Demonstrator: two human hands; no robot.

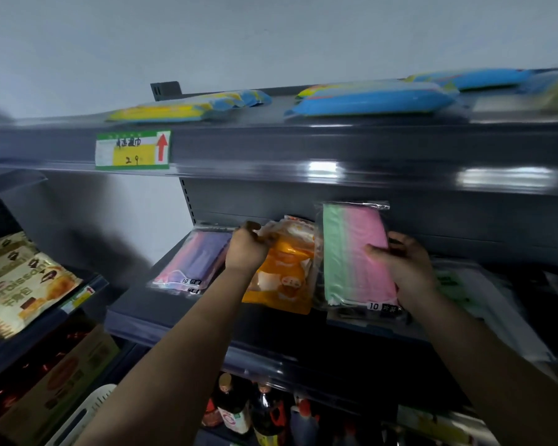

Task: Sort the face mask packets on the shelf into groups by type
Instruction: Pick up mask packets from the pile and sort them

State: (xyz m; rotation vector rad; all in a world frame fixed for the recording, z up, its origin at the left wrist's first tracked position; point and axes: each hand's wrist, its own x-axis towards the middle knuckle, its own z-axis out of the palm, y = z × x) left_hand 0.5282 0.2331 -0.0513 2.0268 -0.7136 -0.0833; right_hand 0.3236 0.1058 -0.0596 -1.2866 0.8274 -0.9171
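On the middle shelf (pixel 271 342), an orange packet (pixel 287 272) is pinched at its top by the left hand (pixel 245 249) while a pink-green packet (pixel 355 252), gripped upright by the right hand (pixel 403 265), should be laid beside matching packets, not overlapping the orange one.

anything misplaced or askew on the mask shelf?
Yes. The orange packet, gripped by the left hand, sits between the purple-pink packet and the green-pink packet held by the right hand: a different type splitting two similar clear packs.
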